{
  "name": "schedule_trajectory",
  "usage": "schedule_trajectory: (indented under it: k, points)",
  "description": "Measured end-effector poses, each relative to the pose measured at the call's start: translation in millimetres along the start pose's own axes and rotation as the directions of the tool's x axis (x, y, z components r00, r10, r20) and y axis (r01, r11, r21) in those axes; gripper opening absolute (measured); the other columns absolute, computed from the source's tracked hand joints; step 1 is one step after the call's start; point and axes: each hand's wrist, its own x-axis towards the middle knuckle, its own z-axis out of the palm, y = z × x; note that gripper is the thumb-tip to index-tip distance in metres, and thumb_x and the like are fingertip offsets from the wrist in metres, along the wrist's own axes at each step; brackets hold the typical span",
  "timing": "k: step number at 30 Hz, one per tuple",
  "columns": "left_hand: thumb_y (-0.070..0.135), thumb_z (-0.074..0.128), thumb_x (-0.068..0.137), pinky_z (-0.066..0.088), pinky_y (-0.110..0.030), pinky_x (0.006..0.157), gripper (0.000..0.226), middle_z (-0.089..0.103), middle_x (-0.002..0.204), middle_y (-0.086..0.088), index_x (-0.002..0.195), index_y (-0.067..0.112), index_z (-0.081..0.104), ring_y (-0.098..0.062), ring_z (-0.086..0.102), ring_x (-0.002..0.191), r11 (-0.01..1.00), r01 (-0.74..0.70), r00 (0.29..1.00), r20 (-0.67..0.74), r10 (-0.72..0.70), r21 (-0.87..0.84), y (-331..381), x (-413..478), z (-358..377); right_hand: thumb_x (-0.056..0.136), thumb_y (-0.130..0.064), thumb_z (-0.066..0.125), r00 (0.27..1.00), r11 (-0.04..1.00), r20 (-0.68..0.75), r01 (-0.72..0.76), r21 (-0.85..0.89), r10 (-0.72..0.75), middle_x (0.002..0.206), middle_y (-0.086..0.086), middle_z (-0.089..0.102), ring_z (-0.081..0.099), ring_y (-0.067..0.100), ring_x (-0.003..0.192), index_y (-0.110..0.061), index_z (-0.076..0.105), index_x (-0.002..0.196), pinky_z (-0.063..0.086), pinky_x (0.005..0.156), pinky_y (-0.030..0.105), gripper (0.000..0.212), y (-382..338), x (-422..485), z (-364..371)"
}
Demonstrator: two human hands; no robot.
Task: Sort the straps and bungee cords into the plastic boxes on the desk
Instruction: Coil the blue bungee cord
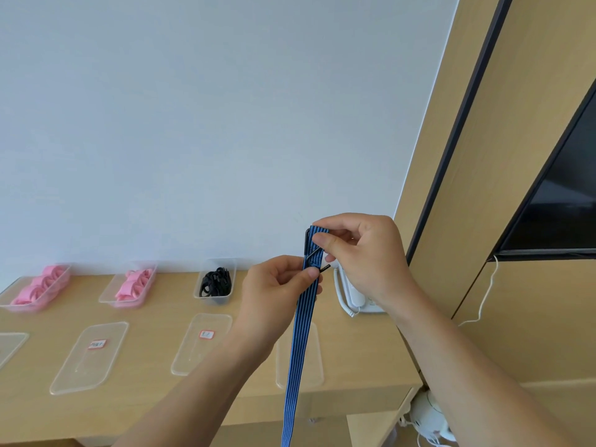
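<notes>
Head view, looking down over a wooden desk (154, 401) set against a pale wall. Both hands raised above the desk's right end, working a flat bundle of blue cords (301, 324). Left hand (274, 291) curled, thumb and fingers pinching the cords just below the top fold. Right hand (364, 253) above and beside it, thumb and forefinger pinching the folded top, other fingers curled in. Black hook (314, 253) lying across the cords between the two grips, tip poking out to the right. Cords hanging straight down from the hands, past the desk's front edge and out of frame at the bottom; not in any box. Back row by the wall: left box (38, 288) and mid box (132, 285) holding pink straps, right box (214, 282) holding black ones. Front row, flat on the desk: labelled lid (90, 356), second labelled lid (201, 343), plain lid (314, 366) partly behind the cords. White phone (351, 298) behind the right wrist. Dark screen (564, 195) on the wood panel at right.
</notes>
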Motion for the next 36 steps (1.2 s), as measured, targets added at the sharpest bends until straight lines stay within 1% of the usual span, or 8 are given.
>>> schedule_trajectory:
  k: [6,12,15,19,23,26,30,36]
  points:
    - [0.010,0.061,0.102,0.062,-0.034,0.075,0.016,0.079,0.085,-0.013,0.100,0.008,0.077,-0.020,0.076,0.073,1.000,-0.021,0.999,-0.048,0.021,0.003,5,-1,3,0.085,-0.004,0.076,0.997,0.995,-0.031,0.071,0.067,-0.069,0.075,-0.006,0.075,0.070,0.013,0.062,-0.021,0.078,0.089,0.055,0.064,0.021,0.017,-8,-9,-2]
    - [0.021,0.069,0.098,0.060,-0.058,0.089,0.017,0.078,0.088,-0.020,0.093,0.010,0.080,-0.043,0.075,0.090,0.998,-0.007,0.999,-0.047,0.004,-0.056,11,-3,1,0.086,-0.002,0.074,0.987,0.986,-0.046,0.157,0.050,-0.155,0.082,-0.014,0.074,0.071,0.006,0.072,-0.024,0.078,0.090,0.054,0.071,0.020,0.023,-10,-14,-5]
    - [0.030,0.070,0.096,0.059,-0.060,0.089,0.031,0.076,0.090,-0.028,0.093,0.001,0.079,-0.047,0.073,0.091,0.995,0.024,0.999,-0.033,-0.027,-0.095,14,-4,-1,0.088,-0.005,0.070,0.968,0.969,-0.038,0.247,-0.011,-0.247,0.088,-0.014,0.074,0.071,0.006,0.081,-0.016,0.080,0.097,0.053,0.074,0.016,0.017,-9,-17,-6]
    - [0.027,0.063,0.102,0.058,-0.060,0.092,0.034,0.071,0.101,-0.035,0.100,-0.005,0.075,-0.052,0.069,0.100,0.989,0.040,0.999,0.016,-0.038,-0.141,17,-5,0,0.088,-0.008,0.068,0.934,0.931,-0.020,0.353,-0.089,-0.356,0.094,-0.009,0.075,0.071,0.007,0.091,-0.014,0.080,0.099,0.056,0.081,0.021,0.017,-6,-22,-5]
    - [0.021,0.057,0.106,0.053,-0.065,0.099,0.029,0.070,0.106,-0.035,0.104,-0.001,0.076,-0.048,0.069,0.100,0.978,0.054,0.998,0.039,-0.048,-0.200,19,-6,-3,0.086,-0.006,0.071,0.897,0.891,-0.026,0.435,-0.132,-0.441,0.096,-0.007,0.076,0.070,0.004,0.095,-0.012,0.080,0.098,0.054,0.085,0.020,0.017,-3,-28,-9]
    - [0.020,0.054,0.106,0.053,-0.066,0.099,0.031,0.069,0.099,-0.022,0.104,0.000,0.077,-0.037,0.064,0.092,0.957,0.096,0.995,0.047,-0.086,-0.275,21,-7,-5,0.085,-0.007,0.073,0.870,0.860,-0.014,0.486,-0.157,-0.493,0.101,-0.006,0.076,0.070,0.004,0.099,-0.013,0.080,0.098,0.056,0.087,0.026,0.017,6,-33,-8]
    - [0.025,0.053,0.107,0.057,-0.055,0.095,0.039,0.073,0.090,-0.008,0.084,0.015,0.084,-0.025,0.069,0.084,0.923,0.154,0.988,0.067,-0.139,-0.352,27,-7,-4,0.081,-0.006,0.077,0.855,0.838,-0.005,0.506,-0.206,-0.518,0.106,-0.004,0.075,0.069,0.005,0.101,-0.013,0.081,0.096,0.055,0.089,0.025,0.017,17,-42,-1]
    - [0.035,0.059,0.103,0.050,-0.063,0.105,0.034,0.074,0.098,-0.014,0.102,0.008,0.081,-0.029,0.068,0.089,0.920,0.176,0.983,0.112,-0.146,-0.349,28,-4,-6,0.079,-0.002,0.078,0.789,0.761,-0.036,0.579,-0.294,-0.614,0.107,-0.001,0.075,0.068,0.018,0.097,-0.009,0.080,0.094,0.055,0.086,0.029,0.017,27,-45,2]
